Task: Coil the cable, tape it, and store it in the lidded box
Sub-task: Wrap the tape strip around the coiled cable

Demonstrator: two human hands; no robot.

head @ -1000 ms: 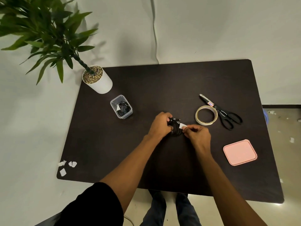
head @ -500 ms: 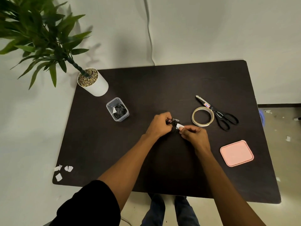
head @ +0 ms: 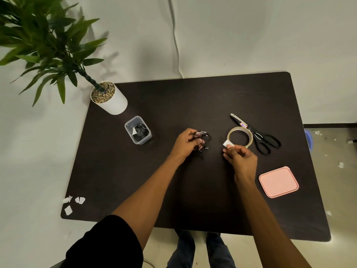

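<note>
My left hand (head: 186,141) grips a coiled black cable (head: 203,137) just above the middle of the dark table (head: 193,105); loose ends with small plugs dangle below the fingers. My right hand (head: 240,157), a short way to the right, pinches a small white piece of tape (head: 227,143) between thumb and forefinger. The tape roll (head: 240,136) lies flat just beyond that hand. A clear box (head: 138,130) stands open to the left and holds another taped black cable. Its pink lid (head: 278,181) lies at the right.
Black scissors (head: 257,133) lie right of the tape roll. A potted plant in a white pot (head: 109,98) stands at the table's far left corner. White paper scraps (head: 73,204) sit at the near left corner. My legs show below the near edge.
My hands were together at the cable; now the right hand has pulled away to the right with the white tape piece, and the left hand keeps the coil.
</note>
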